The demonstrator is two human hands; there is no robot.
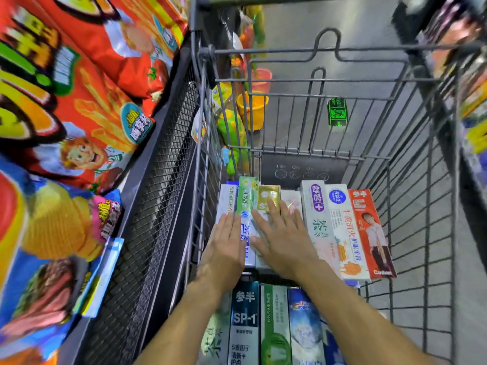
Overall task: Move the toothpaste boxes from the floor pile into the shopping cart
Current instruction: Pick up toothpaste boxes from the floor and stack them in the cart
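shopping cart (311,83): grey wire metal | toothpaste boxes (340,227): glossy printed cardboard

A single head-worn view is given, taken from above and directed forward and steeply down into a wire shopping cart (411,164). The cart is seen at close range, its far end toward the top of the frame. Both forearms are seen entering from the bottom edge. Straight lines are bowed by the wide-angle lens, and the edges are blurred. A snack shelf (79,127) is crowded against the left border. No second view is supplied.
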